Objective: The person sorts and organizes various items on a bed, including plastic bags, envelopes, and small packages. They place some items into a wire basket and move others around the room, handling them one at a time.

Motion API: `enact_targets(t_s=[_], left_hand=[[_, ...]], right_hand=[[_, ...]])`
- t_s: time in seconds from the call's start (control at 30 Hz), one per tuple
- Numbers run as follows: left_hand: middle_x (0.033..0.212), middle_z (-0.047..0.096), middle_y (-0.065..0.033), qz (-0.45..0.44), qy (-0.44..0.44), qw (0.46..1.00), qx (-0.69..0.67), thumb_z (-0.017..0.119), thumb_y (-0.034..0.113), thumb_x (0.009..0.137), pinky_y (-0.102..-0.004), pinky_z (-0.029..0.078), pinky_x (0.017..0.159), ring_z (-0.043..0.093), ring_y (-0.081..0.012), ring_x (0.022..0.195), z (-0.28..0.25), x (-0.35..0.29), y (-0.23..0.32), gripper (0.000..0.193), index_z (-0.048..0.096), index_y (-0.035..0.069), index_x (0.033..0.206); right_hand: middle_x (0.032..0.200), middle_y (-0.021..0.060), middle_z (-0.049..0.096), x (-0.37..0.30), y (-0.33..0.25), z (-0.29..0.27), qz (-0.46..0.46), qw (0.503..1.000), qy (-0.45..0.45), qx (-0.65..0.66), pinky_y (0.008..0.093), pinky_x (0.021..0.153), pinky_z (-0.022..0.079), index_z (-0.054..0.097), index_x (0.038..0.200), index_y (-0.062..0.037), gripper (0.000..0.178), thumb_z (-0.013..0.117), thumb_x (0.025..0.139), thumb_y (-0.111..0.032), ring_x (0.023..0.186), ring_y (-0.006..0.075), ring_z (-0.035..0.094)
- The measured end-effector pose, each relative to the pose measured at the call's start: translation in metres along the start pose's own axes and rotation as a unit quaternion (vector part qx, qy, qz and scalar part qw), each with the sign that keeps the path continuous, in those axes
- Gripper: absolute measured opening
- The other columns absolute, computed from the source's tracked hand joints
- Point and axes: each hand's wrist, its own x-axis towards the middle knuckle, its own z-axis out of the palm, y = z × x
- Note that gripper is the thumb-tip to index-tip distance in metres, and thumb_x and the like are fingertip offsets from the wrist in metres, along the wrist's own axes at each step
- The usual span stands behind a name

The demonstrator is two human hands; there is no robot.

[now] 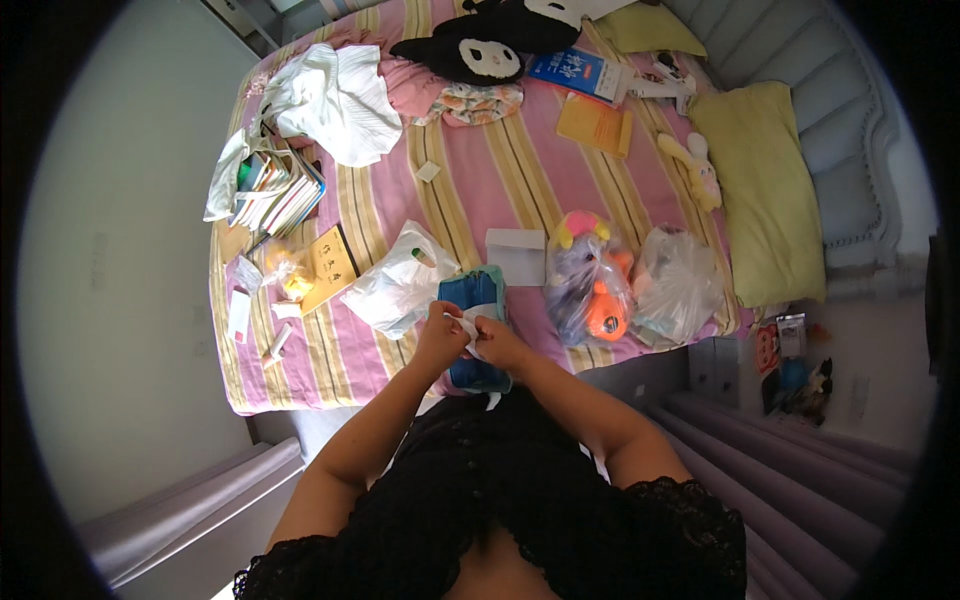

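Both my hands meet over a blue, teal-edged fabric case (474,290) at the bed's near edge. A small white piece (466,322), perhaps tissue or thin plastic, is pinched between them. My left hand (440,338) has its fingers closed on one side of it. From the other side my right hand (494,340) grips it, fingers bent. Left of the case lies a crumpled white plastic bag (398,280). Just beyond the case, to the right, is a white box (517,256).
Clear bags with plush toys (592,290) and other contents (680,285) sit at right. At left are a yellow notebook (330,268) and a bag of books (280,190). White clothing (335,100), black plush cushions (490,58) and a blue book (580,74) lie farther off; green pillows (757,195) line the headboard.
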Motion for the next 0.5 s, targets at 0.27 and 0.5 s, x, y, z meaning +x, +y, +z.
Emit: enact_targets(t_s=[0.27, 0.5], left_hand=[[0.085, 0.050, -0.0053, -0.004, -0.025, 0.996, -0.081, 0.070, 0.003, 0.068, -0.0260, 0.042, 0.066, 0.051, -0.0129, 0.075, -0.009, -0.025, 0.055, 0.053, 0.038, 0.006, 0.110], [0.100, 0.049, -0.0058, 0.250, -0.239, 0.931, 0.115, 0.060, -0.001, 0.063, -0.0275, 0.042, 0.081, 0.050, -0.0164, 0.096, 0.032, -0.041, 0.138, 0.047, 0.040, 0.008, 0.105]], right_hand=[[0.084, 0.0161, 0.063, -0.038, -0.041, 0.026, -0.235, 0.832, 0.229, -0.447, 0.0450, 0.066, 0.047, 0.062, 0.078, -0.0033, 0.010, 0.063, 0.077, -0.013, 0.075, 0.0384, 0.058], [0.138, 0.0130, 0.041, -0.114, -0.134, 0.014, -0.372, 0.784, 0.157, -0.472, 0.0433, 0.108, 0.027, 0.044, 0.129, -0.0079, 0.067, 0.070, 0.067, -0.006, 0.126, 0.0339, 0.038]])
